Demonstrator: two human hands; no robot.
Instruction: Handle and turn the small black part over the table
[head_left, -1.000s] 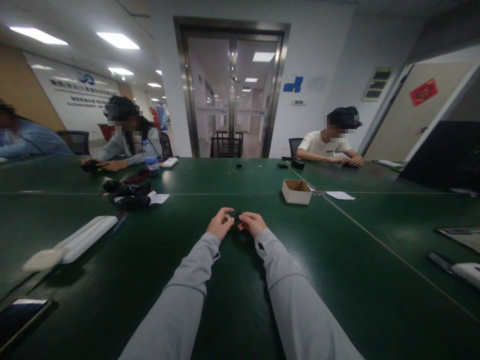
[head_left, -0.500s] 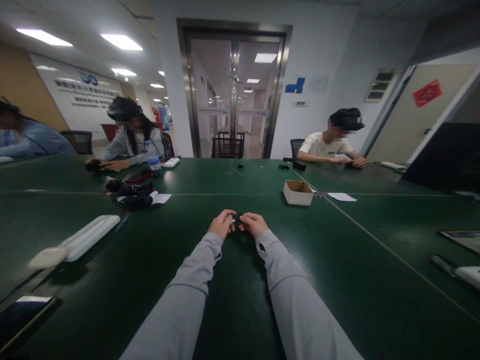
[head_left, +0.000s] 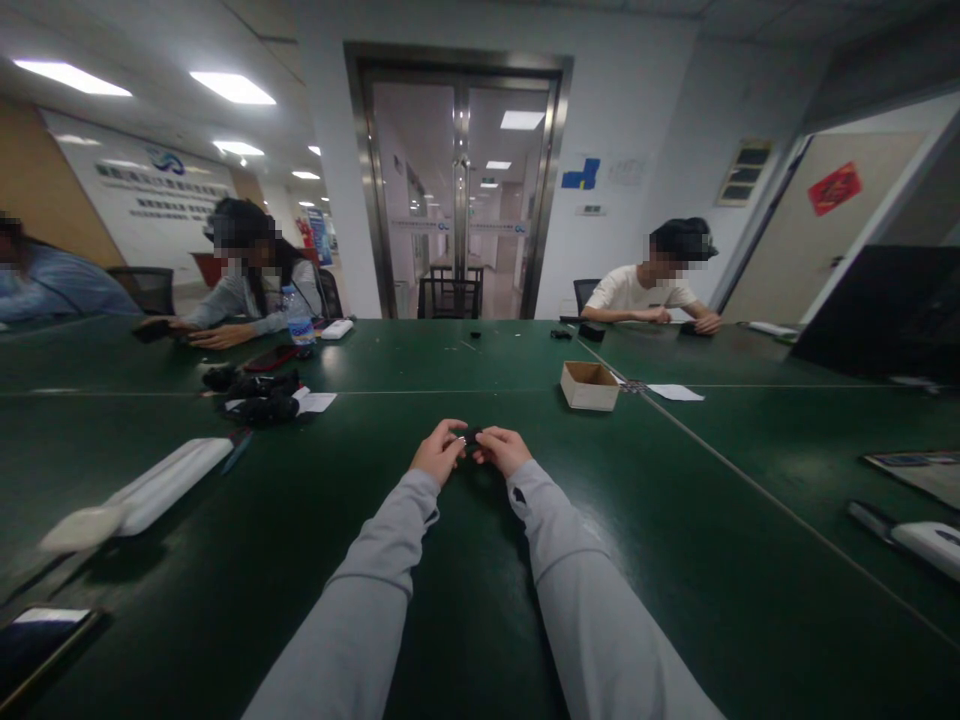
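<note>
Green table [head_left: 637, 600]: its far edge crosses the view; the near edge and near corners are out of frame.

Dark panel [head_left: 885, 310], far right, cut by the frame; too dark to identify.

Long white case [head_left: 176, 487], left part of the table, a cream piece [head_left: 84, 527] against its near end; the join is unclear.

Black gear [head_left: 259, 395], between the white case and far edge, a tangle whose parts cannot be separated; it partly covers a white paper [head_left: 319, 402].

Open box [head_left: 590, 388], beyond the hands to the right, short of the far edge; inner floor mostly hidden by its near wall.

Phone [head_left: 45, 650], near left, cut off by the frame.

Left hand [head_left: 438, 453]: thumb and forefinger clamped on one end of a small black object [head_left: 472, 437]; the other fingers are partly hidden. Right hand [head_left: 505, 451]: fingertips closed together on its opposite end, lower fingers curled under.

Small black object: held between the hands, over the table's middle, well short of the far edge; ends covered by fingers, exact shape unreadable.

Bright glint at the left fingertips, too small to identify.
</note>
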